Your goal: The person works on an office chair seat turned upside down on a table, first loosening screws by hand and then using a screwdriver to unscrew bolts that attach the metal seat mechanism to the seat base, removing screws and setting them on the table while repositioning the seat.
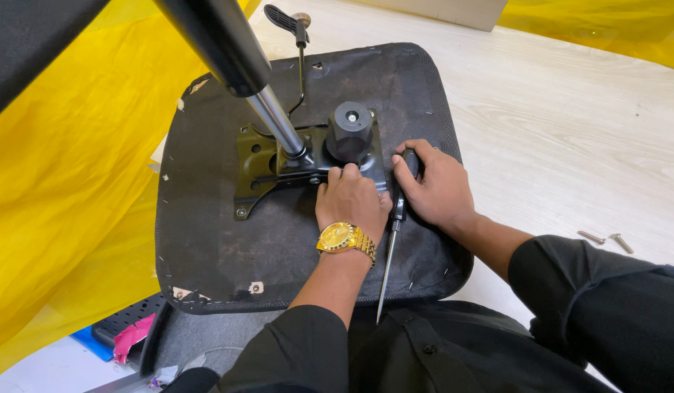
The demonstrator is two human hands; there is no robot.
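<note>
Seat underside [227,240]: black, upturned, lay on the pale floor [570,124].
Metal mechanism plate [253,156]: sat mid-seat, bearing a round black knob [349,129] and a gas cylinder [235,58] rising from it.
Left hand [351,200]: fingers curled together, pressed on the plate's near edge below the knob.
Right hand [435,185]: clamped on a screwdriver [391,240], just right of the plate.
Two screws [605,239]: well right of the plate, on the floor.

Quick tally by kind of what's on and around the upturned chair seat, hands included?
Hands: 2 (left hand, right hand)
Screwdriver: 1
Loose screws: 2
Chair seat: 1
Metal plate: 1
Black knob: 1
Gas cylinder: 1
Lever: 1
Total: 10
</note>
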